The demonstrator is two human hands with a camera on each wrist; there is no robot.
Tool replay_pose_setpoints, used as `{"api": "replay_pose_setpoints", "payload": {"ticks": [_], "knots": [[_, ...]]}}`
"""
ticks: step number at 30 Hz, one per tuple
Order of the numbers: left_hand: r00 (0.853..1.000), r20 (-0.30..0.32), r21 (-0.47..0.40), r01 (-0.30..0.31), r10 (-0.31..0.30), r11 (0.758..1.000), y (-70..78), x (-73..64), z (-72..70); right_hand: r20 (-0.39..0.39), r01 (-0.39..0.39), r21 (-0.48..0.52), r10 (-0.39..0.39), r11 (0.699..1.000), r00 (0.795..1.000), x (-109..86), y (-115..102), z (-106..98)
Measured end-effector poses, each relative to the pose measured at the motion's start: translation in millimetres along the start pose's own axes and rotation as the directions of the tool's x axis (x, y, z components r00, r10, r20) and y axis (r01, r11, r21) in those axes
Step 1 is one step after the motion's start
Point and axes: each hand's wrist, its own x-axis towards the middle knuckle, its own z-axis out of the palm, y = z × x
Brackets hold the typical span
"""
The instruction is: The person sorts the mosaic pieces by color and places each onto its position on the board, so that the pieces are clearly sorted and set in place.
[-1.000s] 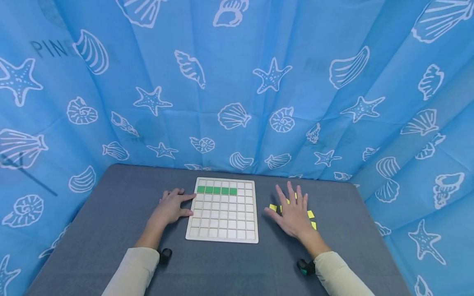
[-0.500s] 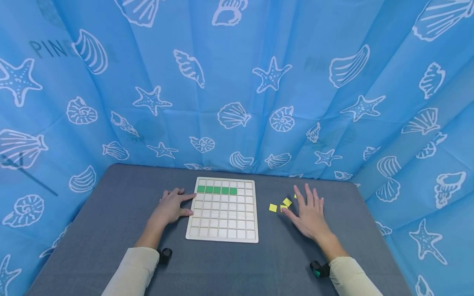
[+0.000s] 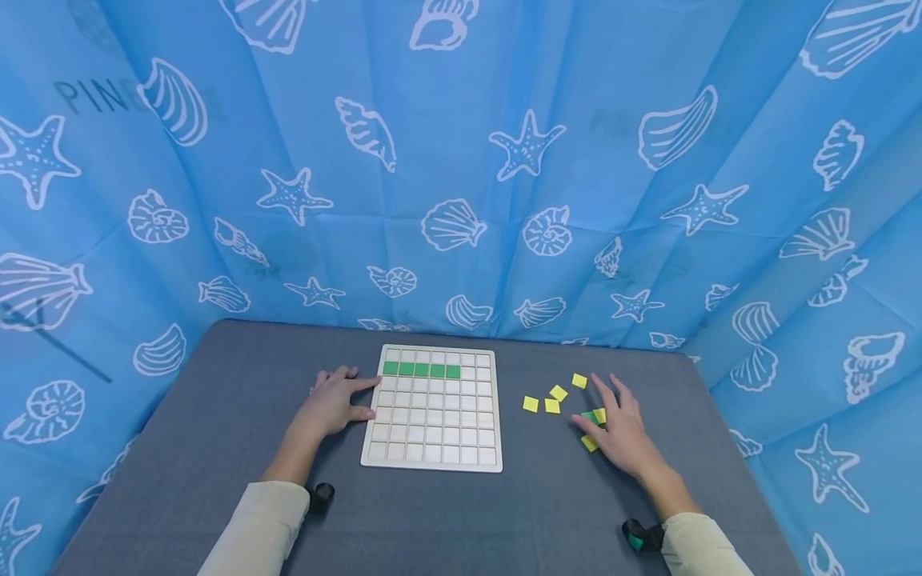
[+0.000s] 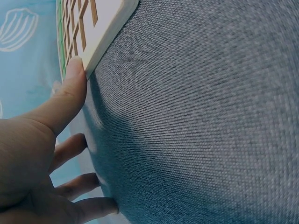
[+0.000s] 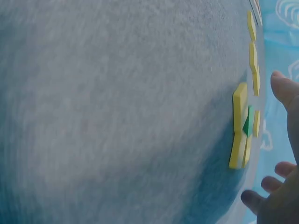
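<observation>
A pale wooden grid board (image 3: pixel 434 419) lies on the table, with a row of several green tiles (image 3: pixel 422 370) in its second row from the back. My left hand (image 3: pixel 331 406) touches the board's left edge with index finger and thumb; in the left wrist view the thumb (image 4: pixel 72 74) presses on the board's rim (image 4: pixel 100 49). Over loose tiles on the right hovers my right hand (image 3: pixel 625 436), its fingers spread and holding nothing. Under it show a green tile (image 3: pixel 589 416) and yellow tiles (image 5: pixel 239 105); some are partly hidden by the hand in the head view.
Several yellow tiles (image 3: pixel 552 406) lie loose between the board and my right hand. A grey cloth (image 3: pixel 461 520) covers the table. Behind and beside it hangs a blue curtain (image 3: pixel 461 176) with white shell prints.
My right hand has moved right and toward me, uncovering more yellow tiles and a green one. The left hand and the board have stayed put.
</observation>
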Motion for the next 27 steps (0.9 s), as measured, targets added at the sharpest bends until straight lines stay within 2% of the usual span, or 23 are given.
{"api": "replay_pose_setpoints", "payload": {"ticks": [7,12,18,27], "knots": [[1.0,0.003,-0.002,-0.004,0.004,1.0,0.4,0.5,2.0,-0.002,0.032,0.044,-0.032,0.999,0.999,-1.8,12.0,1.3],[1.0,-0.003,0.007,-0.006,0.006,1.0,0.6,0.4,0.8,0.022,0.053,0.039,-0.053,0.998,0.998,-3.0,14.8,0.9],[1.0,-0.002,0.014,-0.007,0.007,1.0,0.8,0.2,-0.6,0.0,0.084,0.023,-0.085,0.996,0.996,-3.9,14.1,2.3],[1.0,-0.006,0.018,-0.014,0.015,1.0,1.2,-1.8,-0.9,-0.027,0.056,0.018,-0.056,0.998,0.998,-0.1,13.0,4.8]]}}
